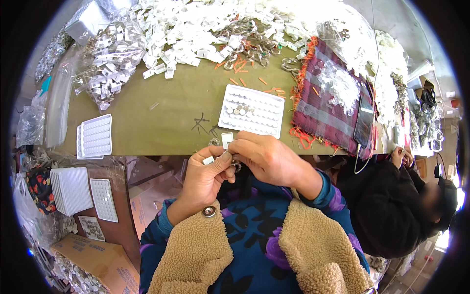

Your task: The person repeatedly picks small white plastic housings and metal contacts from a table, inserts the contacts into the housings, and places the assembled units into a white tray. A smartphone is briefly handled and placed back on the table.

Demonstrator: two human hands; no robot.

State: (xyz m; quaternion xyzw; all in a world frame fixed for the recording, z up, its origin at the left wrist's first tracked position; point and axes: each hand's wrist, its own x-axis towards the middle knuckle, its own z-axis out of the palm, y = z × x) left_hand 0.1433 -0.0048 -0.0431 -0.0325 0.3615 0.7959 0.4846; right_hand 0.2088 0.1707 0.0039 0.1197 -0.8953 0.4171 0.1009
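Observation:
My two hands meet just in front of the table's near edge, fingertips nearly touching. My left hand (203, 176) is closed, with a small white plastic piece (208, 160) showing between its thumb and forefinger. The fingers of my right hand (262, 154) are pinched together where another small white rectangular piece (227, 139) sticks up. A bit of greyish cord (237, 168) shows below the fingertips; the fingers hide how it joins the pieces. Just beyond my hands lies a white tray (270, 105) with rows of round pockets, and several small round silvery discs (243, 110) rest on it.
A large heap of white pieces (181, 29) covers the table's far side, beside loose orange strips (240, 66). A filled clear bag (110, 63) and trays (97, 134) lie left. At right are a plaid cloth (320, 93), a phone (363, 120) with cable, and another person (391, 206).

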